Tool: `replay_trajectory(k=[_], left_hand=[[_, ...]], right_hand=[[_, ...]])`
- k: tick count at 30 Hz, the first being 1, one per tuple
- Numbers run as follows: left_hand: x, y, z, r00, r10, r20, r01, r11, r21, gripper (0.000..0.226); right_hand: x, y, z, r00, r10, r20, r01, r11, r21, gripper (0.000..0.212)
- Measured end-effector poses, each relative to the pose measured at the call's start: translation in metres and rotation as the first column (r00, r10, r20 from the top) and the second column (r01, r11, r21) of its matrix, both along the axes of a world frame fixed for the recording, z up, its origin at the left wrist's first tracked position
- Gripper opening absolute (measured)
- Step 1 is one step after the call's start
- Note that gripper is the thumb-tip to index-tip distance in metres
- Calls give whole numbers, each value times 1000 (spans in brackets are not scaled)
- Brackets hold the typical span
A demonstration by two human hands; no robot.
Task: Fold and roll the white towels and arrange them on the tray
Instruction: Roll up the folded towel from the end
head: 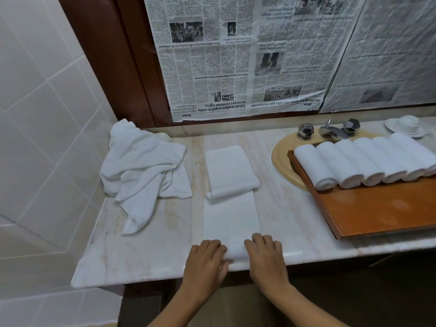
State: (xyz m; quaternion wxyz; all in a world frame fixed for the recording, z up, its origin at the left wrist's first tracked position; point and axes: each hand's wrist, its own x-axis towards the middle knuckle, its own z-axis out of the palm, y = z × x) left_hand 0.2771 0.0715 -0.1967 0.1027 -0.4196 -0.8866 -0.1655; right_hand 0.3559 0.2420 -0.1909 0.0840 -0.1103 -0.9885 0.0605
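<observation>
— Where is the towel that is in work?

— The folded towel [232, 215] lies as a long narrow strip in the middle of the marble surface [153, 244], with its near end at the front edge. Its far part lies doubled over on top of the strip.

— And the hands?

— Both are on the near end. The left hand [207, 258] holds the left corner and the right hand [266, 256] the right corner. The grip of each is curled over the cloth, which is turned up there into a small roll between them.

— What about the tray?

— The wooden tray [377, 208] lies to the right, partly over the yellow basin [280, 166]. A row of rolled towels [363, 161] lies side by side along its far edge, touching each other; I count six. The near part of the tray is bare wood.

— Other towels?

— A heap of crumpled towels [141, 166] lies at the left, near the tiled wall, apart from the strip.

— Behind?

— A metal tap [330, 131] behind the basin, a white cup and saucer [405, 125] in the far right corner, and newspaper [236, 55] stuck upside down above.
</observation>
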Motion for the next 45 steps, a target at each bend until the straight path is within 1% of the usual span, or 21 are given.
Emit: replay_trajectory(k=[2, 3, 6, 8, 11, 13, 16, 19, 21, 23, 25, 26, 27, 29, 31, 33, 35, 37, 39, 41, 45], left_hand=[[-4, -2, -1, 1000, -19, 16, 19, 999, -36, 38], [-6, -1, -1, 999, -19, 29, 21, 999, -44, 40], [-14, 5, 2, 999, -11, 30, 13, 998, -68, 40], [-19, 7, 5, 999, 18, 47, -13, 996, -92, 39], [-27, 9, 9, 990, 74, 120, -59, 990, -130, 36], [-31, 13, 13, 976, 109, 191, -75, 982, -176, 34], [-35, 17, 14, 947, 144, 286, -107, 984, -141, 32], [-36, 16, 14, 879, 186, 438, -147, 982, -121, 28], [-37, 15, 14, 820, 212, 531, -164, 977, -137, 29], [-36, 16, 14, 793, 233, 563, -175, 972, -156, 29], [-32, 16, 13, 831, 244, 500, -174, 967, -183, 29], [-29, 16, 16, 868, 247, 430, -183, 965, -187, 28], [-25, 14, 19, 915, 233, 329, -191, 969, -154, 26], [-17, 11, 20, 966, 151, 211, -128, 985, -119, 30], [-5, 9, 10, 996, 61, 62, -55, 994, -89, 36], [3, 7, 4, 1000, 23, -13, -24, 998, -61, 32], [4, 4, -3, 999, 6, -33, -9, 997, -75, 39], [1, 2, -5, 1000, 7, -28, -10, 992, -125, 48], [-4, 2, -4, 1000, 6, -11, -7, 987, -159, 52], [-7, 5, -2, 1000, 1, 13, 2, 983, -181, 53], [-14, 12, 1, 1000, 21, 22, -16, 974, -228, 56]], right_hand=[[6, -1, -5, 999, 38, -6, -38, 999, 32, 41], [8, -2, -7, 999, 51, 3, -51, 998, 45, 45], [7, 1, -7, 997, 72, 31, -73, 996, 41, 66], [1, 4, -2, 995, 87, 55, -89, 996, 22, 72], [-6, 8, 6, 988, 105, 117, -105, 994, 0, 68], [-10, 13, 9, 988, 100, 117, -95, 994, -46, 65], [-12, 18, 13, 988, 84, 127, -69, 990, -120, 55], [-11, 18, 20, 988, 97, 123, -66, 970, -234, 46], [-10, 19, 18, 991, 65, 119, -24, 948, -318, 42], [-9, 19, 19, 991, 33, 133, 19, 927, -375, 37], [-11, 20, 21, 986, 10, 166, 61, 907, -416, 35], [-13, 21, 21, 985, 4, 174, 71, 903, -424, 33], [-16, 21, 21, 984, -6, 178, 83, 898, -432, 32], [-20, 20, 23, 983, -30, 184, 110, 890, -443, 30], [-22, 17, 23, 983, -52, 175, 116, 918, -380, 30], [-21, 12, 23, 988, -88, 127, 123, 946, -301, 31], [-17, 2, 26, 993, -99, 58, 111, 960, -258, 32], [-13, -5, 22, 998, -56, 20, 59, 974, -217, 38], [-10, -9, 14, 1000, 3, -11, -4, 992, -122, 40], [-7, -9, 10, 998, 53, 18, -52, 996, -73, 41], [-10, -2, 5, 991, 104, 87, -107, 994, 28, 55]])
